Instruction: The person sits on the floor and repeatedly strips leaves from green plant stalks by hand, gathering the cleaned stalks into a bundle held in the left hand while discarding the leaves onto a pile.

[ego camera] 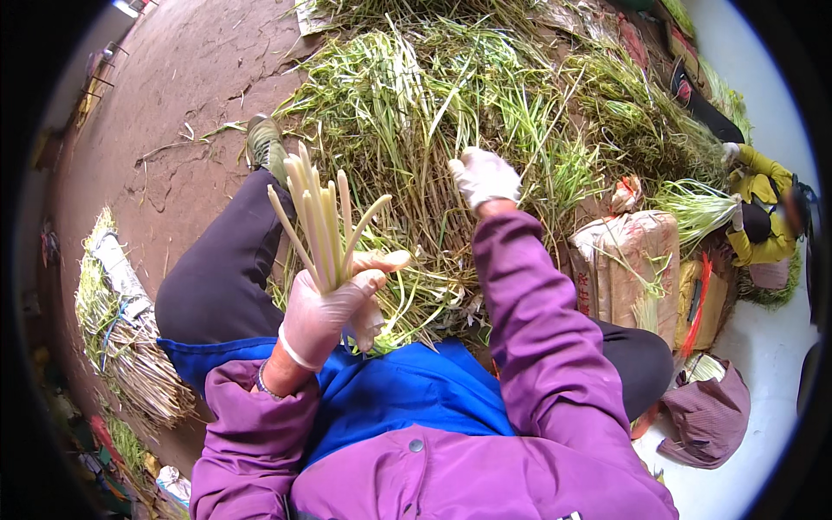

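A bunch of pale, cut plant stalks [316, 221] stands up out of my left hand [322, 315], which wears a thin whitish glove and is closed around their lower part. Farther forward, my right hand [486, 177], also gloved, is over a broad heap of long green stalks and leaves [416, 130]. Its fingers are curled and partly hidden, so whether they grip a stalk cannot be told. One thin dry stalk [552, 127] slants up from beside that hand. Loose leaves [416, 305] lie between my legs, just beyond the blue apron [403, 390].
A tied stalk bundle [130, 338] lies on the brown floor [175, 84] at left. On the right are a worn wrapped block [627, 266], a yellowish box [702, 305] and a maroon cloth bag [708, 416]. A person in yellow [764, 195] sits beyond, holding green stalks [699, 208].
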`<state>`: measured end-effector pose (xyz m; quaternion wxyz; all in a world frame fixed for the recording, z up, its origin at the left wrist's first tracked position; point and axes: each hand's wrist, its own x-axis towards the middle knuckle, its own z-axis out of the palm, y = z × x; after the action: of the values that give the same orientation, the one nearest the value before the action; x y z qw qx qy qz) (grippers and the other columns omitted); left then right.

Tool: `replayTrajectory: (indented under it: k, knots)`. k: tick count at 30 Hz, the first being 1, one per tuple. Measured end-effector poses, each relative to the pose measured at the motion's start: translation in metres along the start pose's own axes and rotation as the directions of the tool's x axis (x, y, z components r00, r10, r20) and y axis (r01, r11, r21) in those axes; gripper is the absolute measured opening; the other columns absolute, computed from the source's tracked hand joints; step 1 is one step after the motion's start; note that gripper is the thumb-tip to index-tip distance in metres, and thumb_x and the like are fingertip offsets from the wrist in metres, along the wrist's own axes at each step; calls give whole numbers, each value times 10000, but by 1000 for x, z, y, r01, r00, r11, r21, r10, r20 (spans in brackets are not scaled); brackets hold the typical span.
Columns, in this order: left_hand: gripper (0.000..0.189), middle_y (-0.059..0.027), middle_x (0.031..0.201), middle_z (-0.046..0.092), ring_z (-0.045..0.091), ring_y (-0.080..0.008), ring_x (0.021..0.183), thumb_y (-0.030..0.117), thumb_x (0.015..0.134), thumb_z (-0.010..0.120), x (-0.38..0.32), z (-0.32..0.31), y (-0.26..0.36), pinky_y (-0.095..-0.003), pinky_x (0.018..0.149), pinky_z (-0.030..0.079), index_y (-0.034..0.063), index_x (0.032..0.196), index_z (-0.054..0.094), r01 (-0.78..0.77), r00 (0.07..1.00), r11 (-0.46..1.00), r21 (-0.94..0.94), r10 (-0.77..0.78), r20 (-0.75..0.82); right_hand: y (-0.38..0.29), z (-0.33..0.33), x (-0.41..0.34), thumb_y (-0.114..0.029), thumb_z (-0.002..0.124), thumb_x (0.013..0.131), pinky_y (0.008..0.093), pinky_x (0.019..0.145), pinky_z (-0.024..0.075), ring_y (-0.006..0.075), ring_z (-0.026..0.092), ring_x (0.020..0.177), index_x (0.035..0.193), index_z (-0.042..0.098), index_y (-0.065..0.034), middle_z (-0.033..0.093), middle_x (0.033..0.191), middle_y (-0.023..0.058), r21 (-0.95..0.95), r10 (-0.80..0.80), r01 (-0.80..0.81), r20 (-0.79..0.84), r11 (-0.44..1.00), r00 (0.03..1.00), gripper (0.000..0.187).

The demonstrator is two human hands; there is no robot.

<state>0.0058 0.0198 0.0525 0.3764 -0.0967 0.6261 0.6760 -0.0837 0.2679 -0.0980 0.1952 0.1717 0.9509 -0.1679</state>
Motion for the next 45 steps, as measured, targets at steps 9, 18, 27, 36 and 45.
replayTrajectory:
  k: [9,18,27,36,45]
  knots:
    - [238,-5,556,552,516,-78,415,143,910,548,-2,-2,-2,-201,405,395,57,1100,662,-14,1000,999,-42,15,9,45,45,20,-331,568,838,348,778,490,270,646,855,1025,670,-119,679,927,133,411,88,-93,32,907,996,300]
    - [187,-3,594,587,516,-70,453,166,892,595,1,3,-14,-214,422,399,65,1018,689,-85,995,993,-76,81,-50,71,-18,-42,-181,652,845,227,549,452,72,550,617,886,645,-49,618,714,-3,883,-230,7,115,469,966,138]
    - [190,-23,576,570,502,-94,420,195,893,604,7,0,-27,-235,366,397,58,1004,677,-85,994,986,-142,75,-73,62,-85,-100,-243,619,857,236,548,428,77,545,595,803,629,-60,627,678,14,756,-81,41,16,653,997,191]
    - [198,-24,588,569,507,-92,437,204,874,630,5,-4,-31,-231,361,400,43,982,672,-124,991,980,-153,115,-65,65,-148,-162,-99,577,888,239,686,506,123,614,712,924,595,-26,640,803,52,845,-141,456,-434,279,890,83]
    - [230,-56,738,615,463,-90,489,199,893,593,10,-6,-34,-240,397,392,19,1033,627,-214,974,965,-152,200,-105,64,-143,-160,-183,572,911,257,713,484,136,602,787,927,620,-70,643,855,28,645,-279,681,-622,347,732,124]
